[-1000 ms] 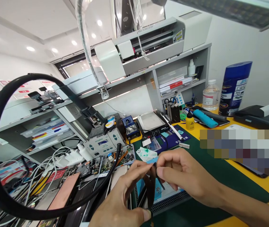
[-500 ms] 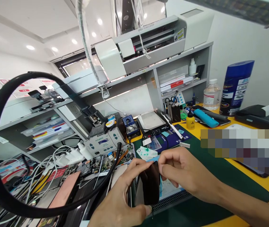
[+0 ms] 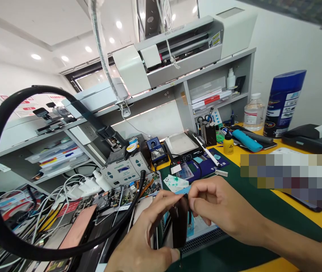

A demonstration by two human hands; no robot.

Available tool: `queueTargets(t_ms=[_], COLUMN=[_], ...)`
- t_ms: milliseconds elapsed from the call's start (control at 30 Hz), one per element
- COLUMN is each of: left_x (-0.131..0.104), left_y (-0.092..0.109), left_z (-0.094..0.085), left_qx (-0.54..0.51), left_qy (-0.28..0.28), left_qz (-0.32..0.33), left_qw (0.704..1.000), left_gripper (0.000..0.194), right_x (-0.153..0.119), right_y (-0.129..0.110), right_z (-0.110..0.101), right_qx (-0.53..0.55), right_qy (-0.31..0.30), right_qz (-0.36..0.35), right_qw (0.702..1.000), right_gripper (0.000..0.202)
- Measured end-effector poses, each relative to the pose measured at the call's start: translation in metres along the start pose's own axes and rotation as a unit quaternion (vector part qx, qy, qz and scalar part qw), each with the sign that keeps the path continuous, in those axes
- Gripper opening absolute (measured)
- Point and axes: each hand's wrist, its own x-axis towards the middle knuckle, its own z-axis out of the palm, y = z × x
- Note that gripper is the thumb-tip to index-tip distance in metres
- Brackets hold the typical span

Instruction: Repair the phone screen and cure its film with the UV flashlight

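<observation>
With left hand (image 3: 146,234), gripping by the edges a thin, glossy, dark rectangular panel (image 3: 179,224), steeply tilted above a flat dark-green mat (image 3: 265,211). With right hand (image 3: 220,207), pinching near its upper edge; cannot tell on what.

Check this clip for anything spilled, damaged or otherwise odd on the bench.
The white sheet beyond the left hand has green blotches, perhaps a stain; whether anything spilled there, I can't tell. A pixelated block also hides part of the yellow worktop at right. I see no clear damage.
</observation>
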Motion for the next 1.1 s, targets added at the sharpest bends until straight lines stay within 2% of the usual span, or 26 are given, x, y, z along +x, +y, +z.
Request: queueTargets(t_ms=[167, 400, 800, 1100], left_x=[-0.005, -0.016, -0.009, 0.002], left_y=[-0.007, -0.023, -0.008, 0.003], left_z=[0.0, -0.005, -0.003, 0.002], left_qx=[-0.044, -0.049, -0.071, -0.129], left_qy=[0.008, 0.027, 0.021, 0.003], left_qz=[-0.015, -0.02, -0.064, -0.037], left_qw=[0.999, 0.998, 0.995, 0.991], left_gripper=[0.081, 0.084, 0.085, 0.078], right_x=[-0.002, -0.002, -0.004, -0.005], right_y=[0.001, -0.004, -0.007, -0.008], right_z=[0.0, 0.002, 0.004, 0.003], right_qx=[0.013, 0.023, 0.042, 0.047], right_qy=[-0.009, -0.013, -0.012, -0.028], right_qz=[-0.013, -0.015, -0.006, -0.013], right_qw=[1.0, 1.0, 0.999, 0.998], right_gripper=[0.018, 0.018, 0.015, 0.017])
